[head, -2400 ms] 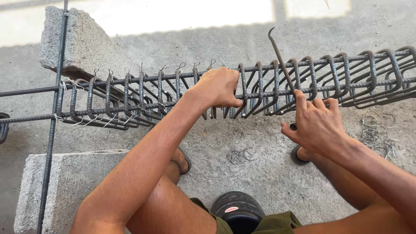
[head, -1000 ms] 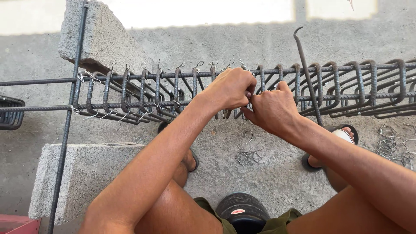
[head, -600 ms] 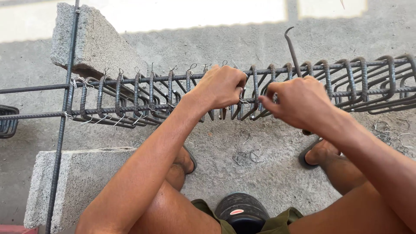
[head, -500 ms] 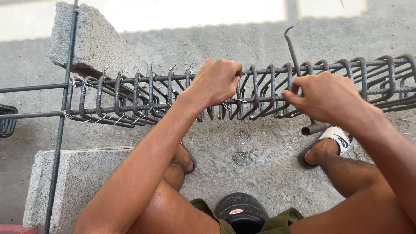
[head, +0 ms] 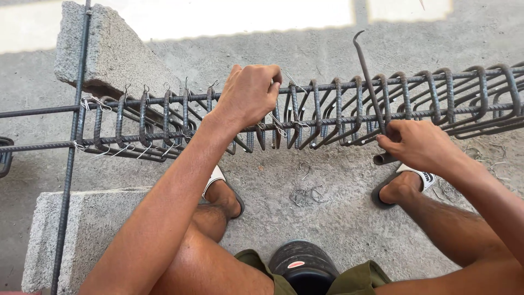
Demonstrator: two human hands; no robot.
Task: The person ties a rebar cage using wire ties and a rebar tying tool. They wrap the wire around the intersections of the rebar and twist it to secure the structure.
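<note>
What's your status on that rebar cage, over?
Left hand gripping top bar of rebar cage. Right hand holding hook tool. Loose tie wires underneath.

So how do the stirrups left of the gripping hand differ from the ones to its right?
The left stirrups carry thin wire ties with twisted ends at the long bars; the right stirrups show none. The left stirrups stand fairly evenly and apart, while the right stirrups lean and crowd together. Both sets are dark bent rebar loops around the same long bars. The left hand grips between them; the right hand holds a hooked tool.
</note>
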